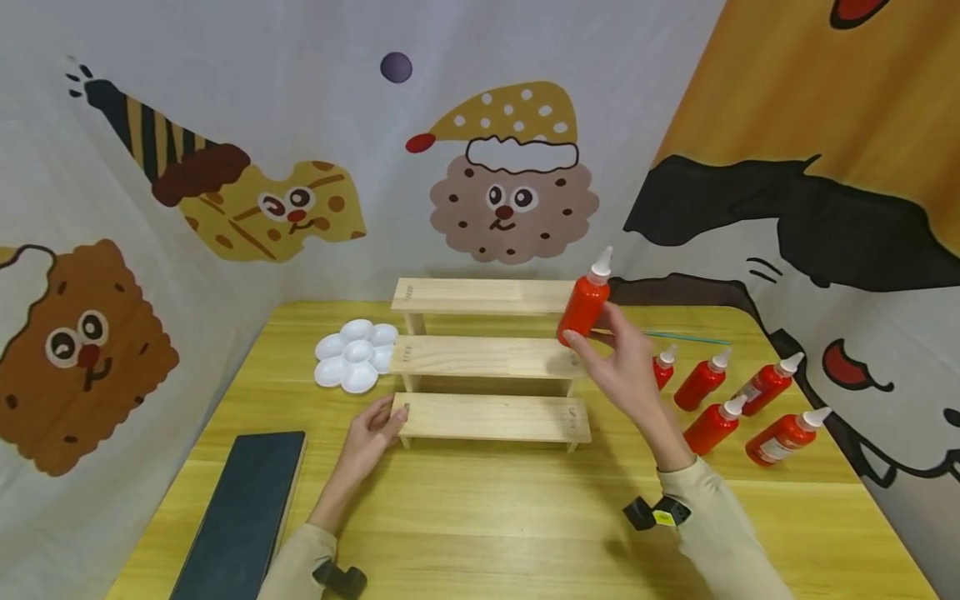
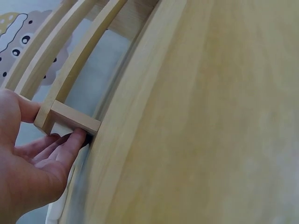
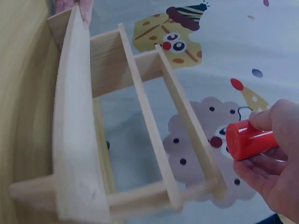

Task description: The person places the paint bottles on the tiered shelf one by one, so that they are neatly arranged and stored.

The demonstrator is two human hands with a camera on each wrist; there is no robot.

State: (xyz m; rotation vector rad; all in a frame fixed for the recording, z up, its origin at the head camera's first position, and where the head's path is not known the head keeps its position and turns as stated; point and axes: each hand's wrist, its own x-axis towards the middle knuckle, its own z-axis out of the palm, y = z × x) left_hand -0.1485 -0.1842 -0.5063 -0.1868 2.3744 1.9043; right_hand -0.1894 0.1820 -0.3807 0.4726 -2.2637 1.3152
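A three-step wooden display rack (image 1: 491, 417) stands on the table. My left hand (image 1: 369, 440) grips the left end of its lowest step; in the left wrist view the thumb and fingers (image 2: 72, 147) pinch that corner. My right hand (image 1: 626, 362) holds a squeeze bottle (image 1: 583, 308) of red paint with a white pointed cap, raised above the right end of the rack. In the right wrist view the bottle's base (image 3: 238, 142) points toward the rack, fingers wrapped round its side.
Several more red paint bottles (image 1: 701, 385) stand on the table at the right. A thin blue-green stick (image 1: 690, 337) lies behind them. A white flower-shaped palette (image 1: 357, 354) sits left of the rack, and a dark flat board (image 1: 240, 508) lies at front left. A cartoon-printed curtain (image 1: 315, 100) hangs behind.
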